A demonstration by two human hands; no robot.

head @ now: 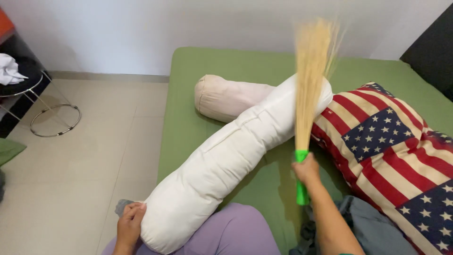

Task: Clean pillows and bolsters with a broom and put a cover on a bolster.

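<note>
Hands point(307, 170) on one broom point(309, 85), two bolsters point(222, 160)

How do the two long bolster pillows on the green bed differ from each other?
The white bolster is nearer and lies diagonally, its near end gripped by the left hand; the pinkish bolster lies farther back, untouched by either hand. The white one crosses over the pinkish one, hiding its far end. The white looks brighter, the pinkish duller. Both are long, stuffed cylinders on the green sheet.
</note>
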